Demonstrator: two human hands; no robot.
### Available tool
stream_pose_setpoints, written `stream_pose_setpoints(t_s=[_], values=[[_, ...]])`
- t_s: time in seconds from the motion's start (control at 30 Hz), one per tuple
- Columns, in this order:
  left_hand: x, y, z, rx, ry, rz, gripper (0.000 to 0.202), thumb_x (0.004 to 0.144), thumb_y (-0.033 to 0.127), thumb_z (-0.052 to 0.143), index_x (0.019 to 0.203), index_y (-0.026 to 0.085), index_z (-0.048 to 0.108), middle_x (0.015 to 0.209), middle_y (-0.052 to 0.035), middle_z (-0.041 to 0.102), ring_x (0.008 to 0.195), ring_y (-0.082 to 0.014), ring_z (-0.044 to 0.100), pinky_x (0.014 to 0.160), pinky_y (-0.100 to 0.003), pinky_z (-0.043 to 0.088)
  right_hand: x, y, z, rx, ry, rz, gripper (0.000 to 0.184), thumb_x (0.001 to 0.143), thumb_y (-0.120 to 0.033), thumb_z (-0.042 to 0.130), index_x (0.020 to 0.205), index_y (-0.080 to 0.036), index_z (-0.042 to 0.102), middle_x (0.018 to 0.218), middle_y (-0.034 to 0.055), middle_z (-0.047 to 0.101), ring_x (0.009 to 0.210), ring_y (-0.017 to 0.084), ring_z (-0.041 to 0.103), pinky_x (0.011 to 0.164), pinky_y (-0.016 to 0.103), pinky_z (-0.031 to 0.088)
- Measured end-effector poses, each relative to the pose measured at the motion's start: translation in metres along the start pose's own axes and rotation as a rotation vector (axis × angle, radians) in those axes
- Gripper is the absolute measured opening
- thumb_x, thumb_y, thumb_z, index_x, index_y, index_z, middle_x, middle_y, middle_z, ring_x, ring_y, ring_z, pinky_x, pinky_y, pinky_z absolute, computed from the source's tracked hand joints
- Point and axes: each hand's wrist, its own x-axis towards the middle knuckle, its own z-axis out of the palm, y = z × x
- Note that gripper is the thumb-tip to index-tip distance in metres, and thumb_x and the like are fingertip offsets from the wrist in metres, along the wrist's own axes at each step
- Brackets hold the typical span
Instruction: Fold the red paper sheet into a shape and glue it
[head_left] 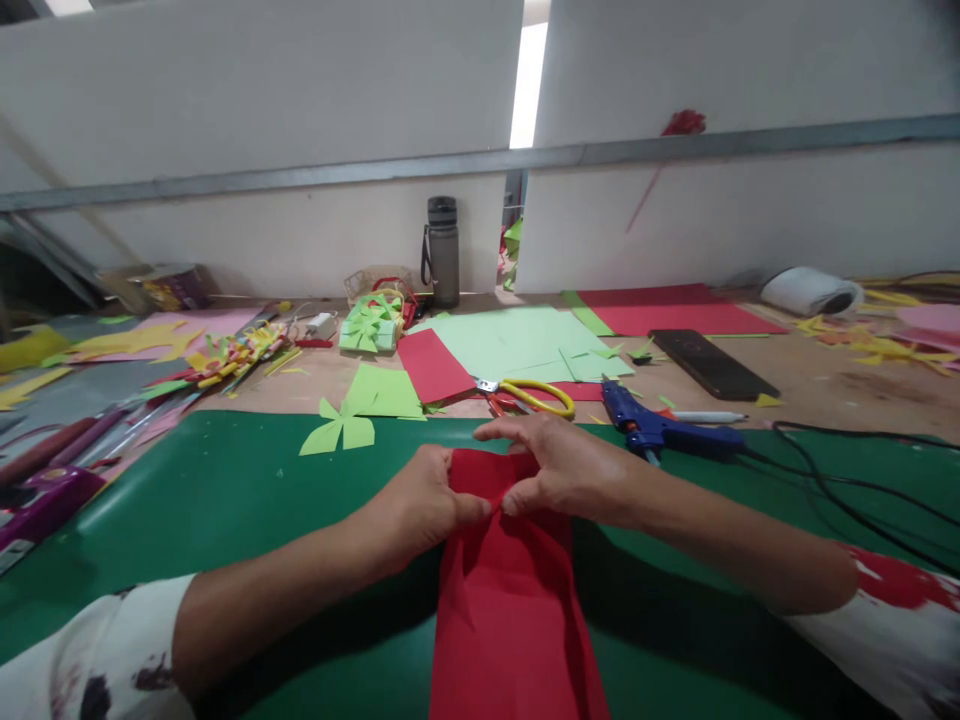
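Observation:
A long strip of red paper (517,620) runs from the bottom edge up to both hands, above a green mat (300,530). My left hand (424,505) grips the paper's left edge, its thumb pressed on top and its other fingers hidden behind. From the right, my right hand (551,470) pinches the paper with thumb and fingers, the two thumb tips almost meeting. Between the thumbs the paper is creased. Just beyond the hands lie yellow-handled scissors (536,395) and a smaller red paper piece (435,365).
A blue glue gun (667,430) with a black cord lies right of my right hand. Behind it rests a phone (712,365). A dark bottle (442,252) stands at the back. Green paper sheets (517,340) and a cut green paper flower (337,428) lie ahead.

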Motion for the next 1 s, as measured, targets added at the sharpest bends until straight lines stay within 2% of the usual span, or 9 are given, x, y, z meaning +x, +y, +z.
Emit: stream_pose_setpoints(t_s=[0.23,0.37,0.53,0.67,0.8,0.9,1.0], values=[[0.001,0.000,0.003,0.079,-0.014,0.034,0.014,0.061,0.013,0.061,0.075,0.011,0.064,0.070,-0.0030,0.067,0.059,-0.0151,0.061,0.057,-0.025,0.049,-0.004,-0.008,-0.003,-0.043,0.020,-0.009,0.063,0.061,-0.018,0.068,0.124,-0.017,0.058,0.107,0.0079,0.067,0.092,0.023,0.061,0.069,0.027,0.044],[0.003,0.002,-0.003,0.203,-0.035,0.024,0.009,0.059,0.011,0.060,0.068,0.012,0.062,0.061,0.0015,0.062,0.053,-0.0118,0.056,0.052,-0.021,0.044,-0.007,-0.012,-0.005,-0.099,0.046,-0.011,0.063,0.062,-0.017,0.067,0.125,-0.014,0.057,0.106,0.0091,0.067,0.094,0.024,0.060,0.071,0.028,0.044],[0.005,0.009,-0.009,0.254,-0.075,0.043,0.008,0.056,0.010,0.062,0.063,0.013,0.061,0.056,0.0044,0.058,0.052,-0.0114,0.053,0.051,-0.020,0.040,-0.012,-0.019,-0.008,-0.222,0.094,-0.110,0.059,0.067,-0.013,0.061,0.127,-0.014,0.055,0.113,0.0108,0.066,0.105,0.027,0.057,0.079,0.030,0.041],[0.006,0.014,-0.007,0.259,-0.059,0.078,0.011,0.056,0.010,0.063,0.066,0.014,0.064,0.056,0.0046,0.058,0.056,-0.0124,0.053,0.053,-0.021,0.041,-0.017,-0.027,-0.009,-0.312,0.138,-0.136,0.057,0.070,-0.011,0.058,0.127,-0.017,0.055,0.104,0.0085,0.068,0.092,0.025,0.060,0.076,0.031,0.038],[0.008,0.011,-0.008,0.275,-0.061,0.100,0.014,0.054,0.008,0.061,0.066,0.014,0.064,0.057,0.0041,0.059,0.056,-0.0127,0.054,0.052,-0.021,0.040,-0.017,-0.031,-0.010,-0.370,0.149,-0.107,0.059,0.068,-0.010,0.057,0.127,-0.019,0.055,0.103,0.0090,0.068,0.090,0.025,0.058,0.073,0.031,0.036],[0.010,0.005,-0.013,0.275,-0.104,0.111,0.017,0.055,0.007,0.056,0.068,0.014,0.064,0.063,0.0028,0.063,0.057,-0.0127,0.055,0.054,-0.021,0.042,-0.017,-0.034,-0.011,-0.369,0.143,-0.093,0.061,0.067,-0.006,0.055,0.127,-0.017,0.054,0.097,0.0074,0.069,0.084,0.023,0.059,0.070,0.030,0.034],[0.011,0.001,-0.017,0.274,-0.141,0.122,0.022,0.054,0.006,0.053,0.072,0.013,0.064,0.069,0.0015,0.065,0.060,-0.0135,0.057,0.055,-0.021,0.044,-0.018,-0.034,-0.011,-0.343,0.137,-0.113,0.054,0.066,-0.004,0.053,0.119,-0.016,0.057,0.090,0.0050,0.069,0.076,0.019,0.059,0.068,0.029,0.034]])
